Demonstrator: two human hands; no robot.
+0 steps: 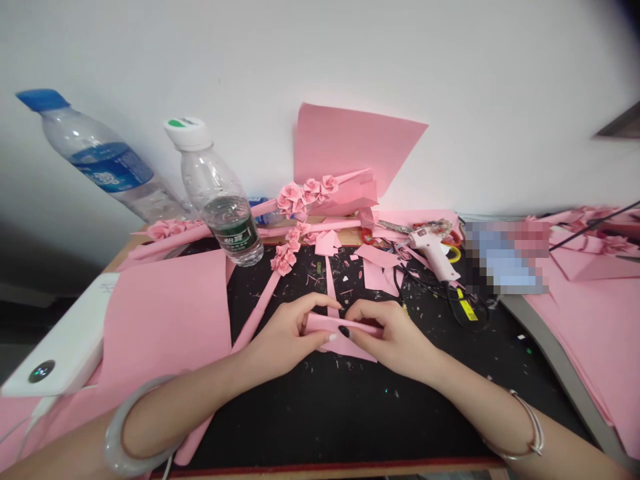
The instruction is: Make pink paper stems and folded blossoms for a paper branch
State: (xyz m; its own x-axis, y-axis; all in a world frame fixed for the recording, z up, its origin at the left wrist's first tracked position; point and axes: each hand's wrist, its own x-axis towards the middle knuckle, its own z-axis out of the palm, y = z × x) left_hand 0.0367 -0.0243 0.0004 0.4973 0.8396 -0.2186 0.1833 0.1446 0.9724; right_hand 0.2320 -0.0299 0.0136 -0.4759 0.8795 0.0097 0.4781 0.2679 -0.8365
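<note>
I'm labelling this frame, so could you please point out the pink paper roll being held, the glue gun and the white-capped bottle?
pink paper roll (324, 323), head view, exposed middle of the roll.
glue gun (433, 250), head view, its white body.
white-capped bottle (235, 235), head view, its dark label.

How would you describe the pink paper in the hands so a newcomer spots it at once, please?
Start at the central black mat. Over it, the left hand and right hand pinch a rolled pink paper strip, the only piece held, not loose.
</note>
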